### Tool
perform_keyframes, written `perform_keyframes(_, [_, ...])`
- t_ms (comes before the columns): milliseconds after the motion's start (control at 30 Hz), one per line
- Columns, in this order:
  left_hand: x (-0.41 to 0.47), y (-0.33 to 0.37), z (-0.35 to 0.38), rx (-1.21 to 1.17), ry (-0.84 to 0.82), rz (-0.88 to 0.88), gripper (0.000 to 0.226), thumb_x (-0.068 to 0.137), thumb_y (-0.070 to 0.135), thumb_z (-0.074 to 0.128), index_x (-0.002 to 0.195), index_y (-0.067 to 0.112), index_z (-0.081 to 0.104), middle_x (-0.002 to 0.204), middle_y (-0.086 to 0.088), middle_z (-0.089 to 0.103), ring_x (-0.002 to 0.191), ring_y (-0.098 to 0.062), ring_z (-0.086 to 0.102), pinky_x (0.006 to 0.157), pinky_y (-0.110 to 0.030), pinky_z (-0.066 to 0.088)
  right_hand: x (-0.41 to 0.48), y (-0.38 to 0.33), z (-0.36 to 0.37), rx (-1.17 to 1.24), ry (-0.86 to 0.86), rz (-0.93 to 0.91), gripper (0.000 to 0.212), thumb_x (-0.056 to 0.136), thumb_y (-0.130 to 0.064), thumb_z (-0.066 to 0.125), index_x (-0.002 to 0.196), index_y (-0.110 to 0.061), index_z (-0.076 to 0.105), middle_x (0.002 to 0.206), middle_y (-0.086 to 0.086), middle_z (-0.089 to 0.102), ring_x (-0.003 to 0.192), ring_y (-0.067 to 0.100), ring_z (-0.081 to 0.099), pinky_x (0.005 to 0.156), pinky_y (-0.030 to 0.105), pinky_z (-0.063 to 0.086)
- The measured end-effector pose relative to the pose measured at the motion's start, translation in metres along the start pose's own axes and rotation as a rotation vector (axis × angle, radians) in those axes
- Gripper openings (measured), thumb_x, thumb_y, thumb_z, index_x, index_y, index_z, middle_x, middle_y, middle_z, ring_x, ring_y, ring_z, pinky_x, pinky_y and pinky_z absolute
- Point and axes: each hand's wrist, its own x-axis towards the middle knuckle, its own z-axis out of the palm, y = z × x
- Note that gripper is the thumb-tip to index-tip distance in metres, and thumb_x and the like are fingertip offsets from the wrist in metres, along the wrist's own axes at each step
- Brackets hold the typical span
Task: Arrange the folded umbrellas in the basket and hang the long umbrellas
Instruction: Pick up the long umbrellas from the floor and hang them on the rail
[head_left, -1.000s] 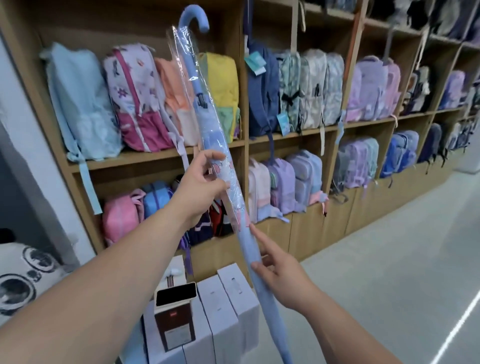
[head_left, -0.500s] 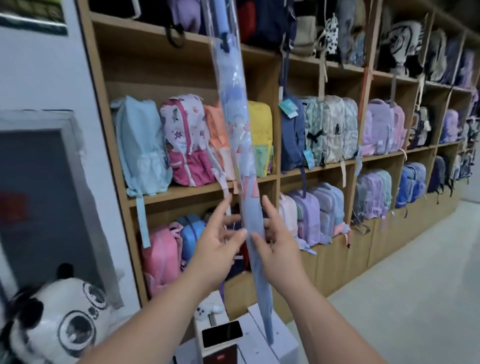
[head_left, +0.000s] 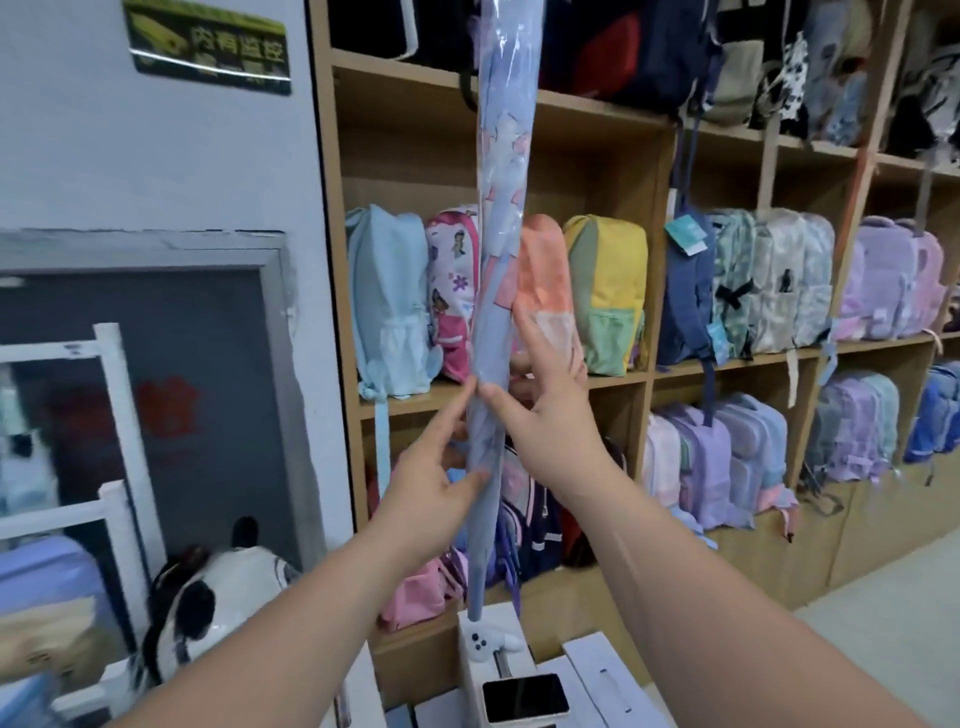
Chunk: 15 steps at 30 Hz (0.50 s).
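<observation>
A long light-blue umbrella (head_left: 501, 218) in a clear plastic sleeve stands nearly upright in front of the wooden shelves. Its handle end runs out of the top of the frame and is hidden; its tip hangs just above the white boxes. My left hand (head_left: 431, 478) grips the lower shaft from the left, thumb and fingers around it. My right hand (head_left: 550, 410) holds it from the right, a little higher, thumb pressed to the shaft and fingers spread behind it. No basket or folded umbrellas are in view.
Wooden shelves (head_left: 587, 114) full of backpacks fill the wall ahead and to the right. White boxes (head_left: 608, 675) with a phone (head_left: 524, 696) on top stand below my arms. A panda plush (head_left: 208, 597) and a white rack (head_left: 114, 415) are at the left.
The umbrella has gone up and turned more upright, its hooked handle leaving the top of the frame. Both hands rose with it and now grip closer together. The view tilted upward.
</observation>
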Motion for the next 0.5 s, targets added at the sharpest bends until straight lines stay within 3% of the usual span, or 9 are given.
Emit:
perform_keyframes(67, [0.007,-0.001,-0.014,-0.025,0.038,-0.003,0.091,0.094,-0.005,0.060,0.137,0.070,0.031,0.142,0.014,0.055,0.115,-0.003,0.064,0.091,-0.025,0.056,0.010,0.007,0.007,0.068,-0.076,0.030,0.071,0.097,-0.010,0.059,0.148,-0.052,0.032,0.116,-0.008,0.063,0.092,0.007,0.065,0.080,0.031,0.060])
perform_keyframes(167, [0.019,-0.006,-0.038,0.016,0.093,-0.014,0.087,0.094,-0.006,0.058,0.139,0.063,0.030,0.121,0.016,0.065,0.087,-0.010,0.071,0.074,-0.024,0.056,0.018,0.023,0.024,0.121,-0.189,0.073,0.070,0.098,-0.008,0.058,0.143,-0.056,0.036,0.108,-0.010,0.066,0.092,0.027,0.067,0.078,0.052,0.060])
perform_keyframes(300, [0.033,-0.011,-0.070,0.040,0.174,-0.011,0.088,0.092,-0.008,0.061,0.146,0.054,0.031,0.105,0.020,0.068,0.089,-0.013,0.071,0.075,-0.029,0.057,0.030,0.035,0.055,0.130,-0.286,0.045,0.074,0.096,-0.007,0.060,0.141,-0.061,0.036,0.103,0.005,0.067,0.077,0.034,0.059,0.069,0.063,0.054])
perform_keyframes(400, [0.035,-0.012,-0.092,0.006,0.200,0.010,0.088,0.092,-0.009,0.060,0.142,0.058,0.033,0.115,0.010,0.068,0.095,-0.013,0.072,0.080,-0.033,0.060,0.043,0.031,0.079,0.145,-0.298,0.021,0.075,0.096,-0.007,0.060,0.142,-0.061,0.034,0.108,0.012,0.064,0.081,0.040,0.059,0.073,0.054,0.059])
perform_keyframes(467, [0.036,-0.014,-0.111,-0.001,0.214,0.030,0.088,0.092,-0.007,0.061,0.138,0.063,0.035,0.120,0.006,0.067,0.096,-0.016,0.072,0.079,-0.030,0.059,0.051,0.025,0.098,0.156,-0.293,0.000,0.074,0.096,-0.007,0.060,0.142,-0.059,0.035,0.107,0.005,0.065,0.075,0.029,0.058,0.070,0.038,0.059])
perform_keyframes(500, [0.036,-0.016,-0.123,0.008,0.221,0.042,0.089,0.092,-0.007,0.063,0.137,0.065,0.035,0.120,0.005,0.067,0.095,-0.019,0.072,0.078,-0.029,0.058,0.055,0.021,0.108,0.162,-0.295,-0.009,0.074,0.096,-0.007,0.060,0.142,-0.059,0.036,0.105,0.000,0.065,0.073,0.021,0.056,0.069,0.036,0.058])
